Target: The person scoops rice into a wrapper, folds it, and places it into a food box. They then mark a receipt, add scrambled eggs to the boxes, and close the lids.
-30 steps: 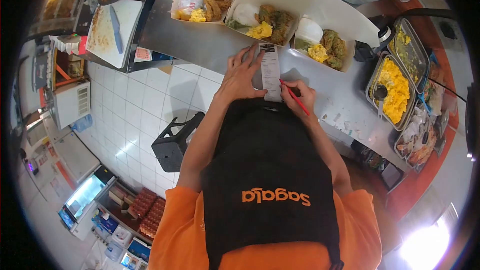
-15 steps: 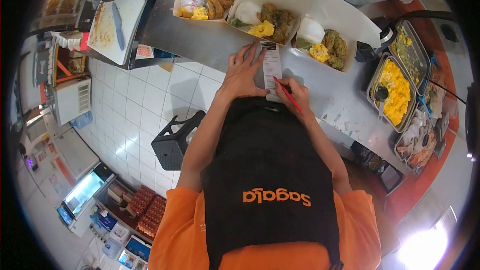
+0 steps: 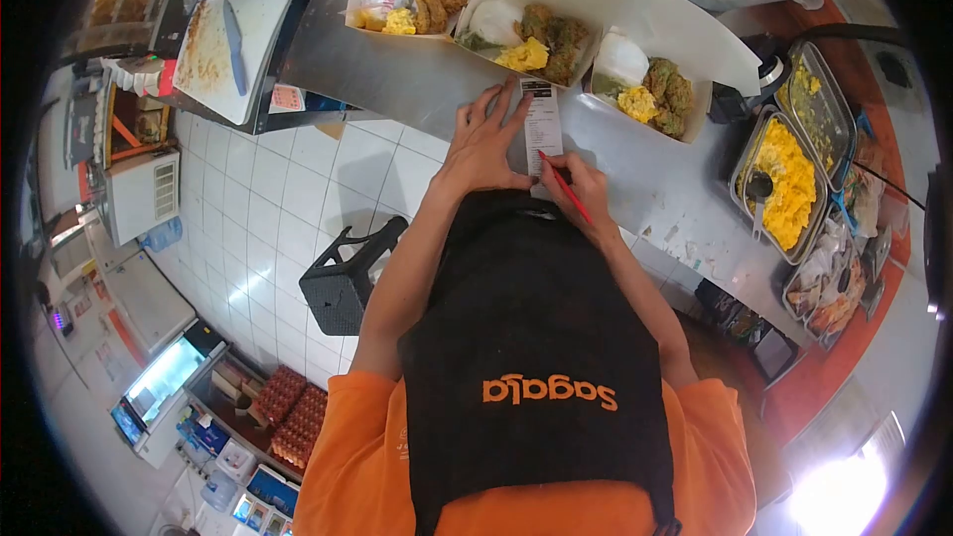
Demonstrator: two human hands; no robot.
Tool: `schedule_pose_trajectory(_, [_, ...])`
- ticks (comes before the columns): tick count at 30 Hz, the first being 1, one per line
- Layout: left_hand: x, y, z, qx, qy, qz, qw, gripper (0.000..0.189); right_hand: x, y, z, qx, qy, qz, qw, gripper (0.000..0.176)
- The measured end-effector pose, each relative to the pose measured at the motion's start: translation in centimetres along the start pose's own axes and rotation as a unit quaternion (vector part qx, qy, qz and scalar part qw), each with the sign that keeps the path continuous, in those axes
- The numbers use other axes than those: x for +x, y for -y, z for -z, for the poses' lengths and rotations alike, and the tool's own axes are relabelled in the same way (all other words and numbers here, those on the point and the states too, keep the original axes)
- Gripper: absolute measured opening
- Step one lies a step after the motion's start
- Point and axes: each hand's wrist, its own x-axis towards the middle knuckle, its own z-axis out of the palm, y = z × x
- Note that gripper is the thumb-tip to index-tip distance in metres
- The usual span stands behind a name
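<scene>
My right hand [image 3: 576, 189] is closed round a red pen [image 3: 570, 189], its tip on a printed receipt [image 3: 542, 129]. The receipt lies on the metal counter [image 3: 427, 89]. My left hand [image 3: 484, 147] is spread on the counter, its fingers and thumb at the receipt's left edge. Just beyond the receipt stand open paper boxes: a left one [image 3: 354, 15] with a wrapped item and fried pieces, a middle one [image 3: 586, 65] and a right one [image 3: 701, 119] with rice, yellow egg and green-coated pieces.
A tray of yellow egg [image 3: 784, 179] with a ladle stands at the right, beside another tray [image 3: 816, 104] and bagged food [image 3: 832, 288]. A knife [image 3: 234, 48] lies on a cutting board [image 3: 204, 60] at the upper left. A black stool [image 3: 338, 293] stands on the tiled floor.
The pen tip and my right hand have shifted slightly left and up along the receipt. My left hand has stayed almost in place.
</scene>
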Motion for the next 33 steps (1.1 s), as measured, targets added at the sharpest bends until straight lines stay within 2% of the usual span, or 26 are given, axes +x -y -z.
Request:
schedule_pose_trajectory(1, [0.0,0.0,0.0,0.002,-0.001,0.002,1.000,0.130,0.0,0.0,-0.1,-0.001,0.001,-0.009,1.000,0.015])
schedule_pose_trajectory(4, [0.0,0.1,0.0,-0.001,-0.005,-0.003,1.000,0.128,0.4,0.2,0.0,0.025,0.001,0.041,0.999,0.014])
schedule_pose_trajectory(7, [-0.1,0.0,0.0,-0.007,-0.004,-0.002,1.000,0.129,0.4,-0.4,0.1,-0.018,-0.045,0.050,0.998,0.012])
schedule_pose_trajectory(10, [0.1,-0.1,0.2,0.003,0.008,0.005,1.000,0.131,0.4,-0.1,-0.1,0.023,-0.051,0.024,0.998,0.012])
schedule_pose_trajectory(13, [0.1,0.0,0.2,0.002,0.007,0.002,1.000,0.133,-0.9,-0.3,1.0,-0.018,-0.037,0.007,0.999,0.015])
schedule_pose_trajectory(16, [0.0,0.0,0.1,-0.004,0.002,-0.002,1.000,0.133,-1.4,-0.6,1.4,-0.034,-0.053,0.040,0.997,0.014])
schedule_pose_trajectory(19, [0.1,0.0,0.0,0.000,0.016,0.004,1.000,0.132,-1.0,0.0,1.3,0.015,-0.046,0.048,0.998,0.015])
schedule_pose_trajectory(22, [0.1,0.1,0.1,-0.001,0.006,-0.002,1.000,0.131,-0.8,-0.1,1.2,-0.008,-0.028,0.042,0.999,0.014])
schedule_pose_trajectory(25, [0.1,0.0,0.1,0.001,0.007,-0.002,1.000,0.131,-1.0,-0.6,1.1,-0.016,-0.028,0.000,0.999,0.015])
schedule_pose_trajectory(28, [0.1,0.0,0.1,0.002,0.013,0.004,1.000,0.131,-0.8,-0.6,0.9,0.007,-0.080,0.003,0.997,0.015])
schedule_pose_trajectory(31, [0.1,0.0,0.0,0.003,0.010,0.001,1.000,0.130,-0.7,-0.4,0.8,0.028,-0.072,0.004,0.997,0.014])
schedule_pose_trajectory(33, [0.1,0.0,0.0,0.004,0.010,0.001,1.000,0.131,-0.1,0.2,1.1,0.004,-0.077,0.065,0.995,0.012])
